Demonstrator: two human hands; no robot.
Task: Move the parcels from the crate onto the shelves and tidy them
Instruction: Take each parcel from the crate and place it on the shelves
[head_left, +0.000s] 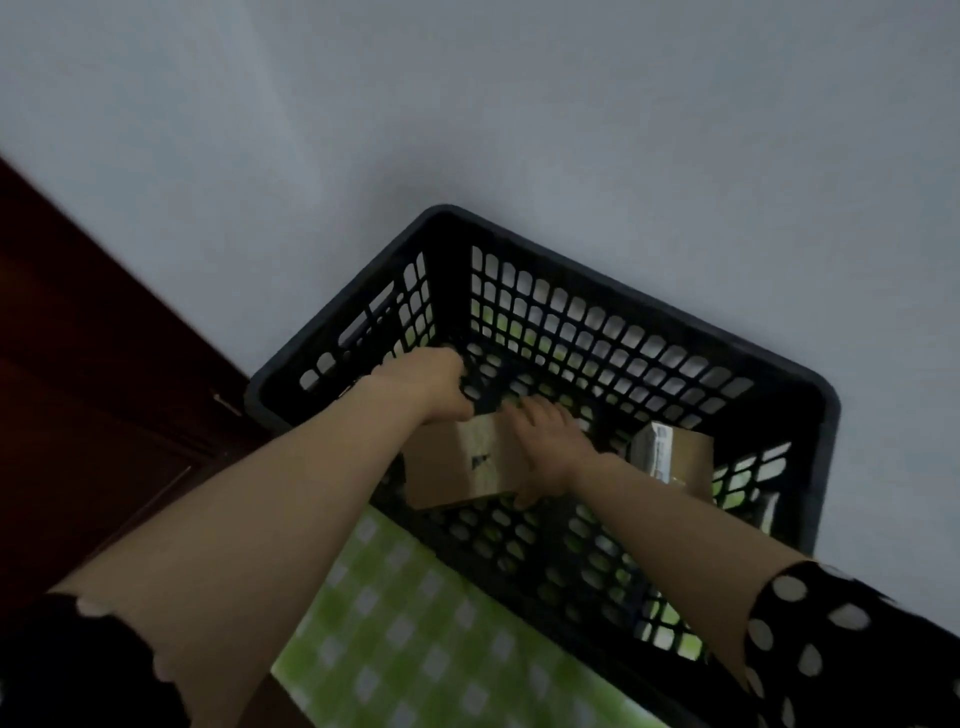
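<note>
The picture is dim, tilted and soft with blur. The left hand's (426, 384) fingers fold away behind its own knuckles at the far left corner of the box (457, 467), so I cannot tell whether they grip it or only touch it. Print on the box is too smeared to read. A second parcel (672, 457), pale label on top, sits partly cut off behind the right forearm, against the right wall of the crate (571, 270). The near rim of the crate is hidden by both arms, and the shelves are out of frame.

Both arms reach forward and down into the crate, nearly straight, in dotted black sleeves (831, 639). The right hand (545, 447) lies over the box's right side, fingers spread along the top, thumb hooked at the near edge, holding it. The box lies inside the crate, low between the two hands. The crate stands on a green checked cloth (405, 623) against a grey wall (519, 104); dark wood (78, 364) fills the left.
</note>
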